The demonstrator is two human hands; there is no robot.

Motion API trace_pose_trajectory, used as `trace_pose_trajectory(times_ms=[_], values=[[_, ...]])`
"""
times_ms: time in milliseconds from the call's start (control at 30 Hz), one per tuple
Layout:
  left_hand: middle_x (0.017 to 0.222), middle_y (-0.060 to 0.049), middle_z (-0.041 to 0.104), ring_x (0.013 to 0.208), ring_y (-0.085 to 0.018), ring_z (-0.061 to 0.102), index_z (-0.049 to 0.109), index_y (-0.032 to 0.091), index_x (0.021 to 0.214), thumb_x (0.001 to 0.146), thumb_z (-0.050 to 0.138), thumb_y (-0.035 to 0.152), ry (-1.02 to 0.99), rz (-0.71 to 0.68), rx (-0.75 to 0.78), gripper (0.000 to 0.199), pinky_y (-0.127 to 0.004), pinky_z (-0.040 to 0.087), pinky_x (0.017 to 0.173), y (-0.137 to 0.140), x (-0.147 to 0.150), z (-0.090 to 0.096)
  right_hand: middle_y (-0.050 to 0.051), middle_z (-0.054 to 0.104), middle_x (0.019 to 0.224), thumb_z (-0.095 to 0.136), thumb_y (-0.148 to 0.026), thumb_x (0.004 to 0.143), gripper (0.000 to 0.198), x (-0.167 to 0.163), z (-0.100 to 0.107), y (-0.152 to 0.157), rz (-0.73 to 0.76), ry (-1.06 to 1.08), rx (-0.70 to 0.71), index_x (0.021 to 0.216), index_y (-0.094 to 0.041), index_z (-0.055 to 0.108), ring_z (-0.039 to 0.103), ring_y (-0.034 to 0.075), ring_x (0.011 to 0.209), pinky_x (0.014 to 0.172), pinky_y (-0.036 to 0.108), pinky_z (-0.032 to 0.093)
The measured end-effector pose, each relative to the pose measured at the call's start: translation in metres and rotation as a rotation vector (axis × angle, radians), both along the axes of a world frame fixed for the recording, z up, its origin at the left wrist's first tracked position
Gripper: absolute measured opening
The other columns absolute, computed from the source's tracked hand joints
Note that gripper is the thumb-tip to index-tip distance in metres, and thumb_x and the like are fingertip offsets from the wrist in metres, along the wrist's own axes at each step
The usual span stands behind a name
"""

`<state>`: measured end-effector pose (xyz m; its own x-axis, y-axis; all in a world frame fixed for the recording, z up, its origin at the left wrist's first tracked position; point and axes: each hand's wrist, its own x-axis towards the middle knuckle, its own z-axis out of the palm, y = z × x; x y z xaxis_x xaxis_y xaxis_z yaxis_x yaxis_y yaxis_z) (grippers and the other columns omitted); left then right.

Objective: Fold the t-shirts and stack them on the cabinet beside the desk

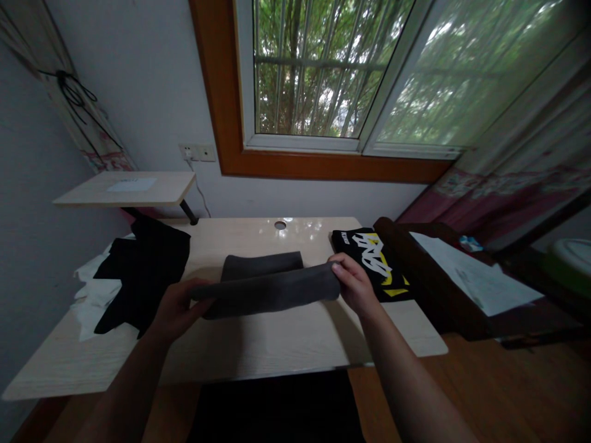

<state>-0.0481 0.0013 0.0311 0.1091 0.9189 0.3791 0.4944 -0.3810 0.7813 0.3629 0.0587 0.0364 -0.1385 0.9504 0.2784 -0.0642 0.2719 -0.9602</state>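
A dark grey piece of cloth (272, 292), folded into a long band, is stretched between my two hands above the desk. My left hand (178, 307) pinches its left end, thumb in front. At the other end, my right hand (353, 283) grips the corner with the thumb on top. The far part of the same cloth seems to lie on the desk behind the raised band. What kind of garment it is, I cannot tell. Just right of my right hand rests a folded black T-shirt (369, 258) with a white and yellow print.
Loose black cloth (143, 271) and white cloth (95, 301) lie heaped on the left of the desk (277, 351). Above them stands a small raised shelf (129, 187). A dark brown piece of furniture (443, 289) with papers adjoins the right side. A window (323, 67) is behind.
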Motion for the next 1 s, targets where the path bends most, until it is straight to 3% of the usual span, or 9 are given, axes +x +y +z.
trace_pose_trajectory(times_ms=[167,300,367,500,633,733,833,1000], values=[[0.07,0.001,0.068,0.059,-0.013,0.061,0.072,0.018,0.09,0.075,0.08,0.038,-0.591,0.116,-0.107,0.026,-0.021,0.048,0.052,0.017,0.027,0.042,-0.004,0.056,0.068,0.074,-0.05,0.082,0.03,-0.014,0.049,0.014,-0.057,0.197,-0.126,0.089,-0.023,0.063,0.048,0.012,0.055,0.051,0.023,0.037],[0.081,-0.003,0.072,0.066,-0.016,0.065,0.069,0.015,0.104,0.075,0.078,0.044,-0.766,0.155,-0.202,0.041,-0.025,0.05,0.061,0.063,0.047,0.05,-0.003,0.063,0.077,0.077,-0.055,0.075,0.042,-0.032,0.053,0.05,-0.145,0.205,-0.147,0.102,-0.025,0.063,0.056,0.013,0.064,0.059,0.024,0.044],[0.081,-0.003,0.071,0.065,-0.014,0.064,0.068,0.014,0.101,0.076,0.077,0.046,-0.746,0.228,-0.206,0.042,-0.023,0.048,0.06,0.09,0.048,0.037,-0.004,0.063,0.076,0.078,-0.056,0.072,0.05,-0.039,0.041,0.071,-0.134,0.19,-0.181,0.109,-0.026,0.062,0.056,0.013,0.063,0.059,0.024,0.044],[0.092,-0.005,0.072,0.077,-0.015,0.066,0.067,0.015,0.104,0.074,0.076,0.049,-0.764,0.314,-0.177,0.046,-0.024,0.049,0.07,0.132,0.039,-0.008,-0.005,0.062,0.074,0.078,-0.056,0.07,0.053,-0.05,0.005,0.107,-0.123,0.161,-0.218,0.11,-0.025,0.062,0.055,0.012,0.062,0.058,0.023,0.042],[0.112,-0.01,0.071,0.088,-0.017,0.068,0.059,0.017,0.127,0.078,0.073,0.047,-0.773,0.322,-0.296,0.059,-0.025,0.051,0.072,0.153,0.032,-0.05,-0.004,0.062,0.076,0.077,-0.053,0.07,0.051,-0.057,-0.03,0.129,-0.169,0.133,-0.231,0.108,-0.023,0.062,0.057,0.012,0.065,0.062,0.024,0.045],[0.132,-0.016,0.063,0.101,-0.019,0.068,0.046,0.018,0.143,0.081,0.072,0.044,-0.651,0.319,-0.387,0.072,-0.028,0.053,0.079,0.154,0.029,-0.072,-0.001,0.067,0.091,0.073,-0.051,0.075,0.053,-0.057,-0.05,0.134,-0.14,0.124,-0.274,0.119,-0.026,0.056,0.063,0.014,0.074,0.072,0.029,0.052],[0.14,-0.022,0.056,0.107,-0.024,0.068,0.031,0.017,0.152,0.074,0.08,0.037,-0.414,0.314,-0.467,0.094,-0.035,0.054,0.088,0.148,0.022,-0.085,0.003,0.068,0.105,0.071,-0.048,0.08,0.06,-0.052,-0.066,0.13,-0.079,0.055,-0.383,0.132,-0.029,0.047,0.068,0.017,0.082,0.076,0.031,0.054],[0.113,-0.015,0.071,0.101,-0.031,0.072,0.027,0.02,0.156,0.072,0.08,0.049,0.013,0.192,-0.534,0.103,-0.046,0.054,0.091,0.122,0.007,-0.081,0.004,0.069,0.098,0.071,-0.047,0.081,0.078,-0.035,-0.084,0.111,-0.029,-0.261,-0.417,0.147,-0.026,0.035,0.066,0.017,0.073,0.063,0.028,0.052]])
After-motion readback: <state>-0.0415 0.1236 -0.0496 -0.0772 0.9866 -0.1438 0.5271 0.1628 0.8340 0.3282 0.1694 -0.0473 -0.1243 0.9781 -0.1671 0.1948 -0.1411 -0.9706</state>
